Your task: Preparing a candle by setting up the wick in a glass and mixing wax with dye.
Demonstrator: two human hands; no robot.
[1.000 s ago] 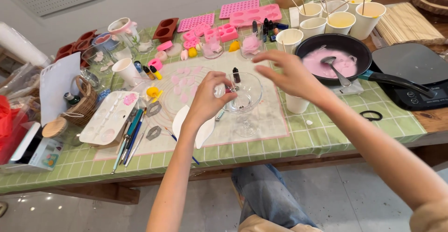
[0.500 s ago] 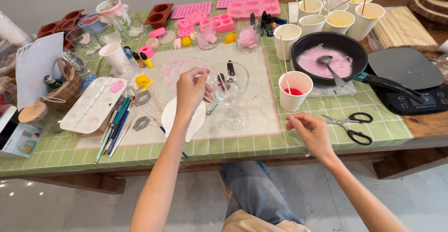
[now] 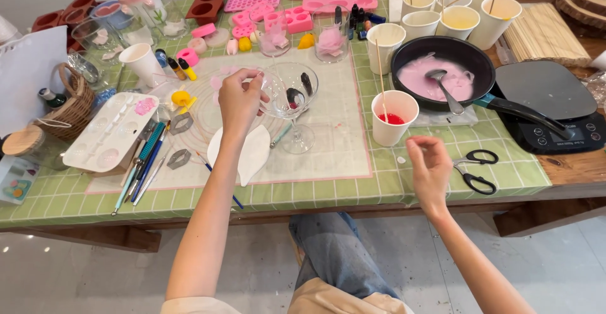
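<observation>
The left hand (image 3: 240,99) is closed on the rim of the glass (image 3: 291,102), fingers pinching its near-left edge; the glass stands upright on the desk (image 3: 76,194), just right of that hand, with dark pieces showing inside the bowl. Just below the left hand lies a white leaf-shaped plate (image 3: 247,153). Right of the glass, and just above the right hand, a paper cup (image 3: 391,118) holds red liquid and a stick. The right hand (image 3: 429,169) hovers loosely open at the desk edge, holding nothing, with scissors (image 3: 473,169) just to its right. The glass is tall on a thin stem, so a sideways pull at the rim could tip it; the right hand rising could knock the cup and spill the red.
</observation>
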